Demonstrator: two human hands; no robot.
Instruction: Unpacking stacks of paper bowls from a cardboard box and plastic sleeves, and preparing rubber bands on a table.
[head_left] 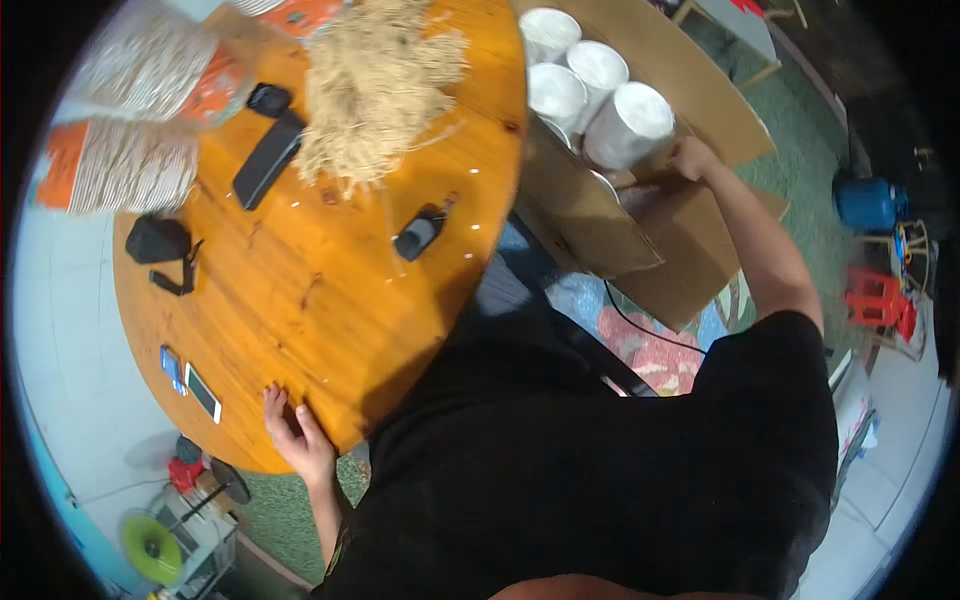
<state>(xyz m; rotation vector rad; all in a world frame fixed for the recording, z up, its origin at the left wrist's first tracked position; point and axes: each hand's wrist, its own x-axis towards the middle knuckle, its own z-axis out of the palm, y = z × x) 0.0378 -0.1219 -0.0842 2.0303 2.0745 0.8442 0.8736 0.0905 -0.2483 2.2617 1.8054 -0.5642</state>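
Observation:
My left hand (298, 442) rests on the near edge of the round wooden table (330, 300), fingers apart and holding nothing. My right arm stretches to the open cardboard box (600, 220) beside the table. Curled fingers of my right hand (694, 160) are at the box's inside flap, close to a white wrapped cylinder (630, 125); whatever they grip cannot be made out. Several similar white cylinders stand together in the box, among them one farther back (550, 35).
On the table lie a heap of tan strands (375, 85), bagged white cord bundles (135, 165), a black oblong case (268, 160), a small black bottle-like item (418, 235), a black pouch (158, 240) and a phone (203, 393). Red stools (875, 297) and a blue gas cylinder (868, 204) stand right.

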